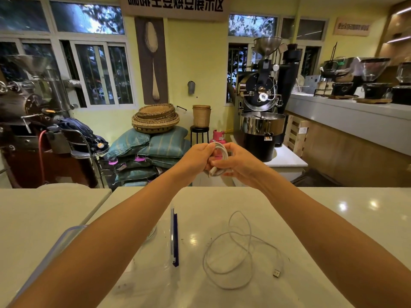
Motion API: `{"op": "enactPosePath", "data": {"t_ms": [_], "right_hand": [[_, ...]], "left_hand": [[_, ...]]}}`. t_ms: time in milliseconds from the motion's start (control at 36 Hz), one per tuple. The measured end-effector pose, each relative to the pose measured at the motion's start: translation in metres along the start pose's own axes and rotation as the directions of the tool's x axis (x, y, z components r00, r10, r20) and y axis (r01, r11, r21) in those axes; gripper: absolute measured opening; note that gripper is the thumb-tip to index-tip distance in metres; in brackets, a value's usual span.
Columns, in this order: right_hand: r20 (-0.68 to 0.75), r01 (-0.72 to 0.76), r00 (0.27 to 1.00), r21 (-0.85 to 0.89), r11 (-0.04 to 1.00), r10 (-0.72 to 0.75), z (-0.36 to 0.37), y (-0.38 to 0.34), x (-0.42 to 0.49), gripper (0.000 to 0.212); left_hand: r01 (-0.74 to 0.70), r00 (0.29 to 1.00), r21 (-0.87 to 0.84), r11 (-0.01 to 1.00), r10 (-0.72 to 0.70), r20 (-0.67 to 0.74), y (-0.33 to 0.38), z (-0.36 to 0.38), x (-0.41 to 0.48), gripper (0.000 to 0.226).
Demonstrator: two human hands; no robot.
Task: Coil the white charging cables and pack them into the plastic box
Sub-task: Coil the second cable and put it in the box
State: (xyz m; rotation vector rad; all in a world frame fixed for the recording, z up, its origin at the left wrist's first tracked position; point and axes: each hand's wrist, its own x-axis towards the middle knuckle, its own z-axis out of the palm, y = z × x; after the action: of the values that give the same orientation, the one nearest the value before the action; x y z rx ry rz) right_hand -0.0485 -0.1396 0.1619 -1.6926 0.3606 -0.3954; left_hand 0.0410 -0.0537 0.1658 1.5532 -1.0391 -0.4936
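Both arms stretch out over the white table [333, 218]. My left hand [195, 157] and my right hand [239, 162] together grip a coiled white cable [221, 150], held in the air beyond the table's far edge; one plug end hangs out below the fingers. A second white cable [240, 252] lies loose and tangled on the table near me, its USB plug at the right end. The clear plastic box [173, 236] with a blue clip on its rim stands at the left of the loose cable, largely hidden under my left forearm.
A second white table [44, 210] adjoins on the left with a narrow gap between. Beyond the tables stand stacked sacks, baskets, a black coffee roaster [262, 94] and a long counter on the right.
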Motion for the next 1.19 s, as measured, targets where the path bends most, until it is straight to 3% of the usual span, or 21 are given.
{"op": "enactPosePath", "data": {"t_ms": [167, 222, 306, 528, 694, 972, 1056, 1194], "right_hand": [[-0.008, 0.026, 1.000, -0.039, 0.999, -0.026, 0.000, 0.000, -0.002, 0.025], [-0.035, 0.031, 0.999, 0.003, 1.000, -0.031, 0.002, 0.001, -0.002, 0.025], [-0.062, 0.026, 0.998, 0.117, 0.993, -0.019, 0.003, 0.001, -0.003, 0.007], [-0.150, 0.092, 0.985, 0.043, 0.995, -0.084, 0.008, 0.008, 0.001, 0.010], [-0.188, 0.097, 0.979, 0.062, 0.993, -0.084, 0.012, 0.009, 0.005, 0.005], [-0.058, 0.031, 0.998, 0.021, 0.999, -0.030, 0.032, 0.012, 0.013, 0.004], [-0.021, 0.000, 1.000, -0.063, 0.998, -0.001, 0.046, 0.017, 0.018, 0.009], [-0.011, -0.041, 0.999, -0.277, 0.960, 0.039, 0.076, 0.036, 0.034, 0.021]], "left_hand": [[0.008, 1.000, 0.017, 1.000, -0.008, -0.014, -0.003, 0.000, 0.003, 0.038], [0.002, 1.000, 0.051, 0.999, -0.001, -0.023, -0.004, -0.002, 0.004, 0.038], [-0.004, 1.000, 0.017, 1.000, 0.004, -0.008, -0.005, -0.005, 0.004, 0.038], [0.058, 0.996, -0.073, 0.996, -0.052, 0.077, -0.006, -0.016, -0.001, 0.026], [0.062, 0.996, -0.021, 0.998, -0.061, 0.062, -0.012, -0.024, -0.001, 0.018], [0.042, 0.997, 0.319, 0.947, -0.019, -0.076, -0.026, -0.054, -0.012, 0.024], [0.064, 0.995, 0.466, 0.883, -0.021, -0.097, -0.036, -0.069, -0.019, 0.024], [0.111, 0.993, 0.712, 0.694, -0.056, -0.101, -0.058, -0.087, -0.033, 0.025]]}}
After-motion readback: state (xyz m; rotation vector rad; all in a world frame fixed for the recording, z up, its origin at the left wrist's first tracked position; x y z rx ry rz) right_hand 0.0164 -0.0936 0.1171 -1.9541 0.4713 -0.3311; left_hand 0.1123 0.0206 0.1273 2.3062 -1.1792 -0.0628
